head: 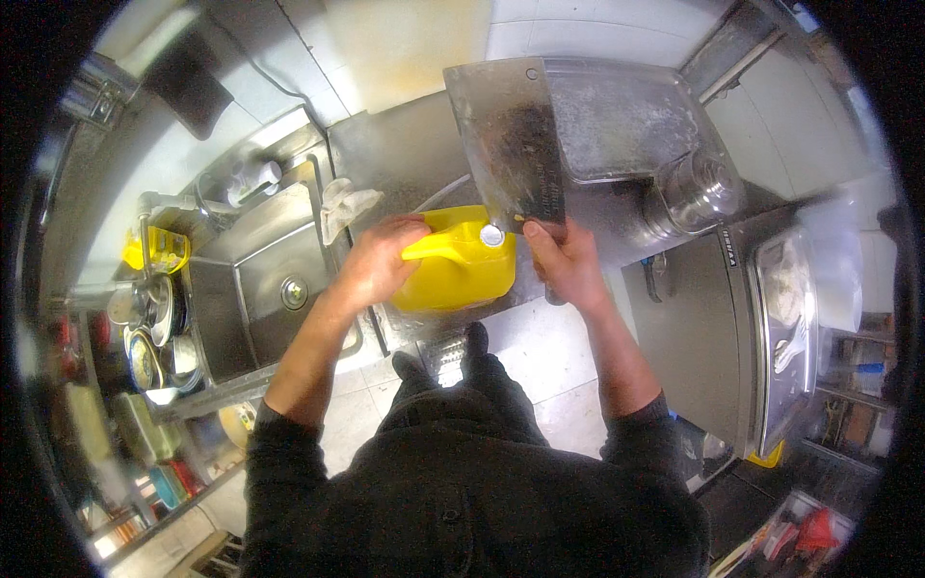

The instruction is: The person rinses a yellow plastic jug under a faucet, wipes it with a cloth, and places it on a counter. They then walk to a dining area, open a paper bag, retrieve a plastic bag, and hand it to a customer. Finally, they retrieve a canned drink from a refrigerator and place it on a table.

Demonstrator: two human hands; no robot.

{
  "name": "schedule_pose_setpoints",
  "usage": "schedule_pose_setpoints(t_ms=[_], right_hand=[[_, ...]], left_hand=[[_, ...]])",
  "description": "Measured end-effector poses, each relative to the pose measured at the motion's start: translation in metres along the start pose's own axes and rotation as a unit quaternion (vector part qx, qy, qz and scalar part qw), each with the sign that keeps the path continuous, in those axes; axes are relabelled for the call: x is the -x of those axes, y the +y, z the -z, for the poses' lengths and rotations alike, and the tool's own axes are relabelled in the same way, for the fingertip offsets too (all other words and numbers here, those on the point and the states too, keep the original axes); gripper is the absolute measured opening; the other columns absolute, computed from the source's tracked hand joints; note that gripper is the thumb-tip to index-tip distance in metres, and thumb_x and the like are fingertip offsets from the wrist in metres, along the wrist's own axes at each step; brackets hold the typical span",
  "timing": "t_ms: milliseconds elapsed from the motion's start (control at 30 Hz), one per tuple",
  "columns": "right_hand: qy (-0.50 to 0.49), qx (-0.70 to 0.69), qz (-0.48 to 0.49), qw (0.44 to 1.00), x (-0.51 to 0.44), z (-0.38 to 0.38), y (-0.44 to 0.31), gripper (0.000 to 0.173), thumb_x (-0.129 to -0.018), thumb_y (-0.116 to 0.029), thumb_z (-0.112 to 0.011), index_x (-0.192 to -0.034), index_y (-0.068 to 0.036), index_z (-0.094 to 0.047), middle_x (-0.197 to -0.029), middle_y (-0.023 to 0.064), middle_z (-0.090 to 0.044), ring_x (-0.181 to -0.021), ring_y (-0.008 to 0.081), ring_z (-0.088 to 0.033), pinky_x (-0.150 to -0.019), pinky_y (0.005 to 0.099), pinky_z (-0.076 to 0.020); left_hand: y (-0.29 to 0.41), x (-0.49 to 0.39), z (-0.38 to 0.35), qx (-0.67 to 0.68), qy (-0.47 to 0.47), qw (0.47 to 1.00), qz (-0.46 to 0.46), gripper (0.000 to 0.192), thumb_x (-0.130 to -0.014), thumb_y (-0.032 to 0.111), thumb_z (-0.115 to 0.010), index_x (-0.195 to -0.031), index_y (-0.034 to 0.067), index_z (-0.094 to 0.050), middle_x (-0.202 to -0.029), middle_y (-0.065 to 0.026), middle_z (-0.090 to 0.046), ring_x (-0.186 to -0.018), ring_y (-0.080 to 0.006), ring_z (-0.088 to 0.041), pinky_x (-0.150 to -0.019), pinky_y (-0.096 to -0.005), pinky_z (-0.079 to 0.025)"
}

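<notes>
My left hand (379, 260) grips the handle of a yellow plastic jug (462, 271), which stands at the front of the steel counter. A pale round cap or opening (492, 235) shows on the jug's top right. In my right hand (569, 264) is the handle of a cleaver (509, 137). Its broad, dark-stained blade points away from me, and the lower corner overlaps the jug near the pale round spot in this view. I cannot tell whether blade and jug touch.
A steel sink (282, 267) lies to the left, with a crumpled cloth (347, 206) by its edge. Stacked bowls (148, 354) stand beyond it. At the back right are a metal tray (629, 119) and a stainless container (697, 191). A steel-topped unit (686, 339) stands to the right.
</notes>
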State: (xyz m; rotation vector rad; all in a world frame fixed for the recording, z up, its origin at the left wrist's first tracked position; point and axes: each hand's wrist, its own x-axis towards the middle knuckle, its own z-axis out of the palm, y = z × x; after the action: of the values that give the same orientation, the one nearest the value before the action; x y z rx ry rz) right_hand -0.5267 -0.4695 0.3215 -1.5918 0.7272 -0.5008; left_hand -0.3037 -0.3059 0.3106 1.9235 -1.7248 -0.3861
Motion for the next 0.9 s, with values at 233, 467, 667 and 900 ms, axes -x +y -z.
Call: schedule_pose_setpoints(t_ms=[233,467,667,900], right_hand=[[-0.094,-0.021,-0.022,0.995,-0.010,0.012,-0.003,0.025,-0.091,-0.024,-0.060,-0.095,0.000,-0.059,-0.057,-0.0001,-0.051,-0.045,0.0067,-0.045,-0.041,0.0240,-0.0361],[-0.113,-0.049,-0.026,0.992,-0.015,0.012,-0.007,0.022,-0.092,-0.022,-0.058,-0.083,-0.002,-0.056,-0.053,-0.0008,-0.048,-0.043,0.0075,-0.044,-0.040,0.0247,-0.0354],[-0.160,-0.060,-0.041,0.984,-0.019,0.017,-0.007,0.022,-0.092,-0.022,-0.059,-0.085,-0.002,-0.055,-0.053,-0.0004,-0.048,-0.043,0.0075,-0.044,-0.040,0.0245,-0.0348],[-0.046,0.024,0.015,0.999,-0.002,0.002,0.001,0.029,-0.090,-0.027,-0.060,-0.095,0.001,-0.064,-0.070,0.0096,-0.066,-0.059,0.0145,-0.061,-0.054,0.0294,-0.0471]], left_hand=[[0.000,-0.012,0.001,-0.074,0.126,0.988,-0.043,0.037,-0.065,0.003,-0.071,-0.100,0.003,-0.059,-0.108,-0.0157,-0.060,-0.101,-0.0349,-0.058,-0.089,-0.0410,-0.047],[0.001,-0.013,-0.020,0.073,0.194,0.962,0.179,0.048,-0.067,0.009,-0.076,-0.105,0.003,-0.048,-0.105,-0.0192,-0.059,-0.096,-0.0368,-0.058,-0.081,-0.0396,-0.047],[-0.023,-0.045,-0.012,0.137,0.138,0.975,0.112,0.041,-0.073,0.013,-0.072,-0.104,0.002,-0.046,-0.096,-0.0187,-0.061,-0.093,-0.0349,-0.061,-0.080,-0.0367,-0.047],[-0.017,-0.038,-0.013,0.067,0.149,0.975,0.148,0.055,-0.077,0.016,-0.070,-0.121,0.002,-0.040,-0.115,-0.0230,-0.053,-0.108,-0.0371,-0.053,-0.092,-0.0400,-0.043]])
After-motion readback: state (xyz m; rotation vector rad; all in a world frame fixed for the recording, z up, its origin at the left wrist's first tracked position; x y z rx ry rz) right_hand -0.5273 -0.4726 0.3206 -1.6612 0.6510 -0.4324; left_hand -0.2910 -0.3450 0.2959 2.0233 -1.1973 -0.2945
